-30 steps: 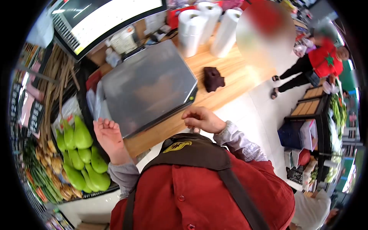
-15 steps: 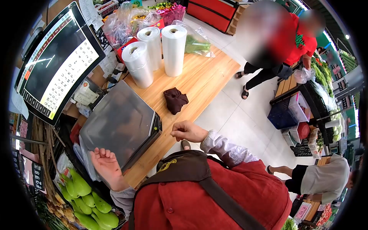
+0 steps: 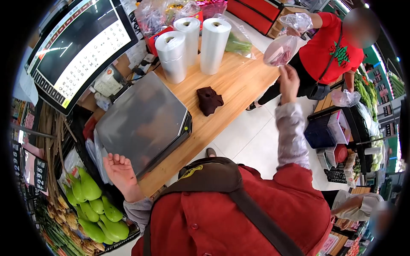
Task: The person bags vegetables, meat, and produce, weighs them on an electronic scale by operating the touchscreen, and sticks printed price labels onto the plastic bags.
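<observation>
My right hand (image 3: 289, 83) is stretched out past the far edge of the wooden counter, its fingertips pinched at the lower end of a clear plastic bag of pinkish meat (image 3: 279, 52). Another person's hand (image 3: 294, 31), with more clear plastic about it, is at the bag's upper end. My left hand (image 3: 121, 174) hovers by the near left corner of the scale (image 3: 141, 119), palm up, fingers loosely curled, holding nothing visible. On the counter (image 3: 239, 79), a crumpled dark brown cloth (image 3: 209, 101) lies to the right of the scale.
Rolls of plastic bags (image 3: 215, 47) stand at the counter's back, beside bagged green vegetables (image 3: 237, 45). A tilted screen (image 3: 81, 51) rises at the left above the scale. Green gourds (image 3: 92, 209) fill a bin below my left hand. A person in a red shirt (image 3: 329, 47) stands opposite.
My right hand has moved from above the counter's near edge out to the bag of meat. The person opposite has extended an arm with the bag. My left hand stays by the scale.
</observation>
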Demonstrator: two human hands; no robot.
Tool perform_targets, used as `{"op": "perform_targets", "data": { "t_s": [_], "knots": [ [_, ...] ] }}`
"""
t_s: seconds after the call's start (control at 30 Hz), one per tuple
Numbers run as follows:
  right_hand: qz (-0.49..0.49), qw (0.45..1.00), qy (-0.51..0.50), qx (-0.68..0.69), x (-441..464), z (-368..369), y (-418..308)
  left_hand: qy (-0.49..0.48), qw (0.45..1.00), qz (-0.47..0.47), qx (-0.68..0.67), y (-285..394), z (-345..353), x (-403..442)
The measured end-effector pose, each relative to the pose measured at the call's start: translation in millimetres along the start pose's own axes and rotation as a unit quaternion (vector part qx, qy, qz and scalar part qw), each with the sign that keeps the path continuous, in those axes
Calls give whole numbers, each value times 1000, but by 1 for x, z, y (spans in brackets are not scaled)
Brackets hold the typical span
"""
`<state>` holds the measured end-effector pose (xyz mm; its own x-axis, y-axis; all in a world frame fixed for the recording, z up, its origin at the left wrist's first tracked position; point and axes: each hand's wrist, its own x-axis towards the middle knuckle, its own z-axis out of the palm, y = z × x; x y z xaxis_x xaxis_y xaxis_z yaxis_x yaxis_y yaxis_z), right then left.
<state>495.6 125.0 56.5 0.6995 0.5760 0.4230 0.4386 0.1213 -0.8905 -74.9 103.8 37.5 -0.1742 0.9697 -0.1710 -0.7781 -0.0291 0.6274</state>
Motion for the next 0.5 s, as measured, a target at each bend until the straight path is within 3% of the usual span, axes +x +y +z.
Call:
{"op": "perform_targets", "data": {
  "t_s": [0.07,0.13,0.2,0.23,0.27,0.33,0.37,0.47,0.5],
  "knots": [
    [-84,957,71,-267,45,-9,5,23,1000,10,5,2,-2,-1],
    [-188,912,90,-353,82,3,18,12,1000,11,7,4,-7,-2],
    [-26,963,-129,-235,86,22,-14,25,999,20,12,4,-5,-6],
    [-81,967,-185,-154,88,34,-9,27,999,21,9,5,-4,-8],
    [-78,966,-197,-151,85,43,-2,29,999,23,6,6,-4,-9],
    [6,968,-249,-12,76,63,4,27,999,27,-4,7,-12,-13],
    [-50,976,-213,14,67,73,8,32,999,28,-5,7,-14,-15],
    [-36,979,-180,92,45,93,-25,64,998,27,-5,11,-21,-21],
    [33,976,-203,68,39,92,-40,76,997,32,3,12,-21,-24]
  ]
}}
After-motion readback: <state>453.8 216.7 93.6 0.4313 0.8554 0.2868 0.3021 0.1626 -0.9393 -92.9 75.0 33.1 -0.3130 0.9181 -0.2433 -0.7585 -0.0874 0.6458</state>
